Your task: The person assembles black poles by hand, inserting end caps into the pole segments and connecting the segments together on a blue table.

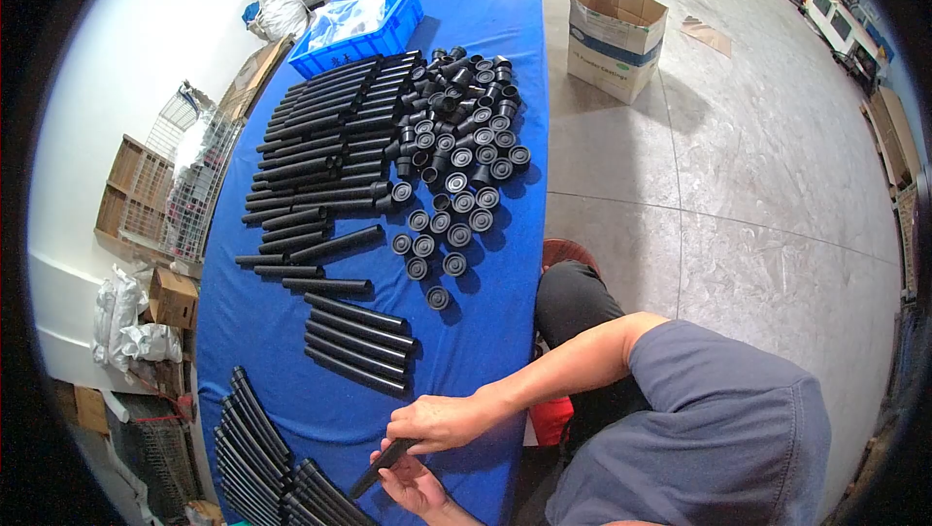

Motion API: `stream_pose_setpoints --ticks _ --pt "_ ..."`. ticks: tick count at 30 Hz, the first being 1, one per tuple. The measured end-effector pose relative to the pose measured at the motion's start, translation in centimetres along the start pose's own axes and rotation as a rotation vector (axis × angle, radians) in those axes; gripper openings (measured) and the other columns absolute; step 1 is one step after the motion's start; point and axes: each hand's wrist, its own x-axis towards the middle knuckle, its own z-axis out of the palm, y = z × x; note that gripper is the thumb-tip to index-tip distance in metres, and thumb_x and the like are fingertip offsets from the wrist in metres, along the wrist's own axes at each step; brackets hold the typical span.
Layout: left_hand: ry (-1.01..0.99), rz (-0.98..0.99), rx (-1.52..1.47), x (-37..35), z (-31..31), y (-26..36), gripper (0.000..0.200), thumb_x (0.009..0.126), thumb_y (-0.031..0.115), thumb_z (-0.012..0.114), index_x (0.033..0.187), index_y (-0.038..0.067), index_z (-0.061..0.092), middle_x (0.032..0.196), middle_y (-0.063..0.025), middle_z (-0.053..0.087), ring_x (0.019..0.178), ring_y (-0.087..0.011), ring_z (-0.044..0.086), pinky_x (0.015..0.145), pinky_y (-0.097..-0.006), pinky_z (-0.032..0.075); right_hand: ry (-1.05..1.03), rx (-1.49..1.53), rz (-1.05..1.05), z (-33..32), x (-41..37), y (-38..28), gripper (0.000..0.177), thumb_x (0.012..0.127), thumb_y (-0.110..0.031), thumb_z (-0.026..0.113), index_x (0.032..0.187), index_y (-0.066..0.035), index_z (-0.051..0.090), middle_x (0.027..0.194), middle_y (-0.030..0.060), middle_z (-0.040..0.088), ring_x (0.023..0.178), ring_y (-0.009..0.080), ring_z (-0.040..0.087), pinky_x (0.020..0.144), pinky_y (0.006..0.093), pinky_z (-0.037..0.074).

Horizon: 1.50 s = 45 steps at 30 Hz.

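Observation:
Low in the view, my right hand (432, 422) grips the upper end of a short black tube (377, 469). My left hand (413, 487) holds the same tube from below, its thumb and fingers closed about the middle. The tube slants down to the left. Just beyond its lower end lie stacked black tubes (325, 499), and another fanned row of black tubes (248, 429) sits to their left. Above my hands, several loose black tubes (356, 342) rest side by side on the blue tablecloth (466, 342).
Many black tubes (311, 143) lie farther up the table, beside a spread of round black caps (456, 181). Behind them stands a blue crate (398, 26) with plastic bags. An open cardboard box (607, 65) is on the floor. Wire racks (199, 186) and cartons line the wall.

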Motion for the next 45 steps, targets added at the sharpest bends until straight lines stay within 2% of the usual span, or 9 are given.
stream_pose_setpoints --ticks 8,17,20,23,26,32,38,41,45 --pt "-0.01 -0.003 0.057 0.0 -0.6 0.0 0.033 0.097 0.018 0.062 0.128 0.007 0.062 0.128 -0.0162 0.066 0.122 -0.0261 0.062 0.108 -0.0431 0.049 -0.149 0.18 0.369 -1.3 0.7 -1.3 0.036 0.079 -0.031 0.071 0.092 0.002 0.064 0.076 0.0215 0.066 0.074 0.0399 0.067 0.066 0.0482 0.053" --pt "-0.118 -0.029 -0.027 -0.1 0.7 0.1 0.035 0.097 0.02 0.063 0.13 0.007 0.061 0.132 -0.0175 0.063 0.127 -0.0278 0.058 0.112 -0.0446 0.046 -0.105 0.14 0.267 -0.6 0.3 -0.7 0.03 0.078 -0.026 0.069 0.091 0.001 0.066 0.074 0.021 0.067 0.071 0.0406 0.067 0.065 0.0485 0.052" --pt "-0.044 -0.056 -0.115 0.0 0.2 0.0 0.034 0.099 0.021 0.062 0.13 0.006 0.06 0.133 -0.0173 0.063 0.126 -0.0281 0.059 0.113 -0.045 0.046 0.106 0.041 -0.018 0.9 -0.1 0.5 0.033 0.078 -0.026 0.07 0.095 0.002 0.063 0.071 0.0201 0.066 0.069 0.0411 0.066 0.064 0.0495 0.052" --pt "-0.08 -0.032 -0.106 0.2 -1.6 0.1 0.033 0.1 0.02 0.06 0.13 0.005 0.059 0.134 -0.0174 0.062 0.126 -0.0284 0.059 0.113 -0.0438 0.045 0.03 0.037 -0.018 0.2 0.0 -0.1 0.032 0.081 -0.023 0.068 0.098 0.002 0.061 0.075 0.0203 0.065 0.074 0.0406 0.066 0.067 0.0495 0.052" --pt "-0.099 -0.056 -0.173 0.1 -1.2 0.5 0.033 0.1 0.02 0.06 0.128 0.003 0.06 0.134 -0.0169 0.062 0.126 -0.0286 0.059 0.114 -0.0436 0.044 -0.192 0.12 0.368 -2.4 0.9 -2.6 0.025 0.084 -0.019 0.067 0.097 0.001 0.06 0.08 0.0207 0.064 0.078 0.0411 0.065 0.068 0.0502 0.052" --pt "-0.016 -0.05 -0.125 0.5 -1.1 0.2 0.03 0.1 0.018 0.06 0.126 0.003 0.061 0.131 -0.0157 0.064 0.126 -0.0288 0.059 0.114 -0.0437 0.044 0.094 0.014 -0.006 -0.2 0.0 -0.7 0.029 0.083 -0.024 0.068 0.096 0.001 0.061 0.072 0.0198 0.065 0.07 0.0412 0.066 0.063 0.0504 0.051" --pt "-0.086 -0.022 -0.066 0.0 0.0 0.2 0.031 0.099 0.017 0.062 0.126 0.002 0.061 0.131 -0.0168 0.064 0.123 -0.0288 0.061 0.113 -0.0433 0.045 -0.236 0.107 0.306 -2.0 0.7 -1.8 0.027 0.084 -0.019 0.068 0.098 0.002 0.059 0.082 0.0206 0.066 0.078 0.0412 0.066 0.066 0.0503 0.052" --pt "-0.014 -0.054 -0.091 0.1 0.5 0.1 0.031 0.099 0.016 0.062 0.127 0.004 0.061 0.129 -0.0161 0.065 0.122 -0.0282 0.062 0.112 -0.0431 0.047 0.061 0.064 0.07 -0.2 0.0 -0.5 0.026 0.082 -0.02 0.068 0.094 0.003 0.061 0.078 0.0205 0.065 0.077 0.0405 0.066 0.068 0.0491 0.052" --pt "-0.053 -0.022 -0.07 0.1 -0.8 0.2 0.033 0.099 0.016 0.062 0.129 0.002 0.06 0.129 -0.0168 0.066 0.122 -0.0285 0.062 0.112 -0.0427 0.047 -0.086 0.053 0.187 -1.4 0.4 -2.0 0.024 0.081 -0.019 0.068 0.091 0.002 0.062 0.078 0.0204 0.065 0.077 0.0406 0.066 0.068 0.0484 0.052"
